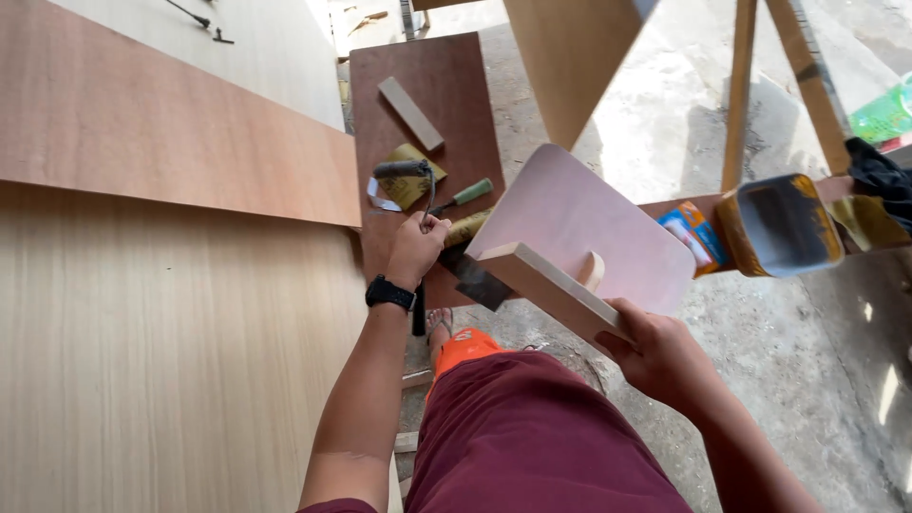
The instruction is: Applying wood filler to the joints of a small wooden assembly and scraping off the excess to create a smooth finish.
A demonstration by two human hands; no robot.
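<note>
Roller (403, 169) on small board (446, 85); large panel (142, 332) left; open can (781, 226) on bench far right.

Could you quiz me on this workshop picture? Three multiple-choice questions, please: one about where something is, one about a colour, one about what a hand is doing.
1. Where does the paint roller lie?
A. on the dark brown board
B. on the concrete floor
C. on the person's lap

2. What colour is the band on the left wrist?
A. white
B. black
C. yellow

3. What is the right hand doing?
A. resting flat on the floor
B. hanging free, holding nothing
C. gripping a wooden piece

Answers:
1. A, the roller sits on the dark brown board, beside a small wooden block.
2. B, the watch just below the left hand is black.
3. C, its fingers close round the end of the pale wooden piece, a rounded panel fixed to a thick bar.
</note>
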